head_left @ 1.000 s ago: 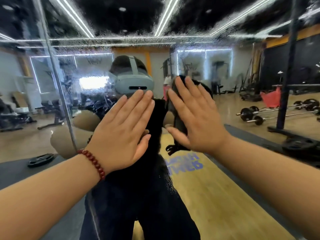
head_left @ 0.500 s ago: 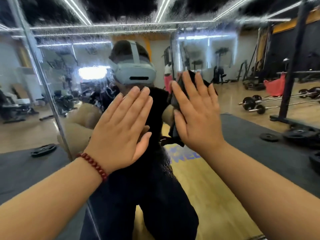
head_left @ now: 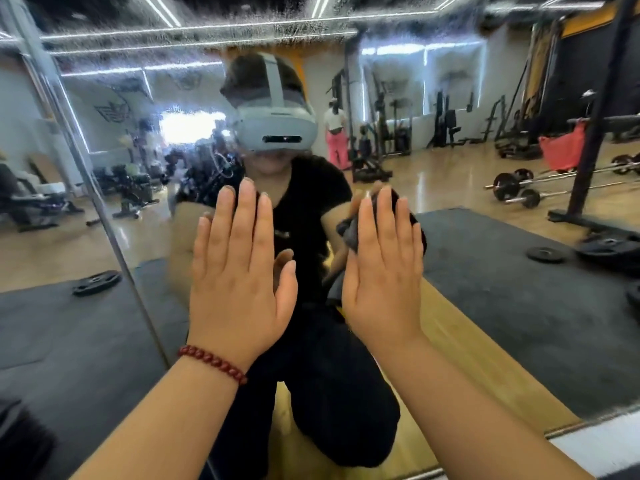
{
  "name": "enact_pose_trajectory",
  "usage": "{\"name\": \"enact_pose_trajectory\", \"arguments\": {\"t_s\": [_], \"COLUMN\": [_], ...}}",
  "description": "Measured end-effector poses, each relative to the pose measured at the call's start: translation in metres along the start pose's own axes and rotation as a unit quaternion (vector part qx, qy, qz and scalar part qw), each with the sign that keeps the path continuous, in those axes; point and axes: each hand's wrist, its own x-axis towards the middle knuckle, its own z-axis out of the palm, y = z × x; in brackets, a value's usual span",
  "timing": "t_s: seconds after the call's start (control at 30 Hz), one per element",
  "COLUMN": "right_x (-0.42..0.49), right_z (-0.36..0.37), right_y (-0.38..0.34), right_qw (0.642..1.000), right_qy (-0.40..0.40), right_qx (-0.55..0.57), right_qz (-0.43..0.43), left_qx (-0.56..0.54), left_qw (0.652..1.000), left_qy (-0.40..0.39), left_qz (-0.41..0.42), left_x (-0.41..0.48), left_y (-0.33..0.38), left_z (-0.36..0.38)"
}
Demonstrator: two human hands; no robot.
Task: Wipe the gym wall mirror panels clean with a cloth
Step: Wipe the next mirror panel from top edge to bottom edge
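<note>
Left hand [head_left: 239,289] — raised flat toward the mirror panel [head_left: 485,323], fingers straight and close together, thumb out to the side; it holds nothing. Whether the palm actually touches the glass cannot be told. A red bead bracelet [head_left: 213,363] circles the wrist.

Right hand [head_left: 384,278] — also flat, fingers extended, pressing a dark cloth [head_left: 348,232] against the mirror panel. The cloth is bunched; it shows past the fingertips and along the thumb side of the hand, the rest hidden under the palm.

Mirror panel — a band of fine droplets or spray residue [head_left: 242,32] runs across the upper part. A slanted metal seam [head_left: 90,188] divides it from the neighbouring panel on the left. A pale ledge [head_left: 595,441] runs along the bottom edge at lower right.

Reflected in the glass (all seen as mirror images):
- the person, crouched, in a black shirt and dark trousers, wearing a grey headset [head_left: 277,129];
- wooden floor with black rubber mats [head_left: 519,299];
- loaded barbells [head_left: 516,190] on the floor at right, beside a black rack upright [head_left: 595,123];
- loose weight plates, one [head_left: 97,282] at left, one [head_left: 545,253] at right;
- a red bag [head_left: 561,150] near the rack;
- a second person in pink trousers [head_left: 336,133], far back.
</note>
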Motion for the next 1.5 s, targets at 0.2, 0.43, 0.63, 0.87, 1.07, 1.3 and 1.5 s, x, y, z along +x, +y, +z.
{"name": "enact_pose_trajectory", "arguments": {"t_s": [0.2,0.43,0.63,0.87,1.07,1.3,1.5], "right_x": [0.016,-0.076,-0.026,-0.056,-0.052,-0.055,-0.097], "right_z": [0.004,0.02,0.013,0.038,0.03,0.044,0.051], "right_y": [-0.005,-0.002,-0.029,-0.051,-0.062,-0.073,-0.083], "right_qw": [0.999,0.991,0.989,0.996,0.997,0.996,0.984], "right_qy": [0.04,-0.01,0.014,-0.006,-0.017,0.005,-0.055], "right_qx": [0.022,0.019,0.081,-0.003,0.025,0.008,-0.024], "right_qz": [0.025,0.134,0.122,-0.089,-0.072,-0.09,-0.167], "left_qx": [-0.055,-0.051,-0.094,-0.044,-0.042,-0.032,-0.034], "left_qw": [0.997,0.99,0.983,0.991,0.996,0.985,0.988], "left_qy": [-0.016,-0.071,-0.069,-0.042,-0.024,-0.013,-0.049], "left_qz": [-0.057,-0.108,-0.145,-0.121,-0.079,-0.17,-0.141], "left_x": [-0.016,-0.055,-0.07,-0.069,-0.072,-0.095,-0.107], "left_y": [0.02,0.026,0.021,0.001,-0.017,-0.046,-0.058], "left_z": [-0.001,0.005,0.0,0.009,0.002,-0.006,0.001]}}
